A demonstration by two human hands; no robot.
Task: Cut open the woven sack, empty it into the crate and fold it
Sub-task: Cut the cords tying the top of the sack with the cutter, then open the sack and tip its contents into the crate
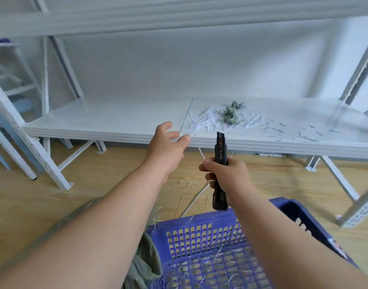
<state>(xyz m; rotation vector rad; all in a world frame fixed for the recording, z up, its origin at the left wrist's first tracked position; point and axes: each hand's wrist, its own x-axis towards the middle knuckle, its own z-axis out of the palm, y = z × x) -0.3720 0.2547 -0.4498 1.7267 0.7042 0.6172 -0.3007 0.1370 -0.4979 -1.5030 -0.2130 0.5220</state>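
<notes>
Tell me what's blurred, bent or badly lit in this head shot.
Head view: wide-angle bend curves the shelf edge and splays its uprights; corners smear, the top beam too; light is flat and soft, with no glare; left hand, right hand and knife are fairly sharp; scraps are soft.

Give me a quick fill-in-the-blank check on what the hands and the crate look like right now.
1. The right hand grips a black ____ that points up toward the shelf.
2. The left hand reaches toward the shelf with its fingers ____.
3. The crate below the arms is ____ in colour.
4. The pile of cut strips lies on the ____.

Missing words: utility knife; open; blue; shelf
</notes>
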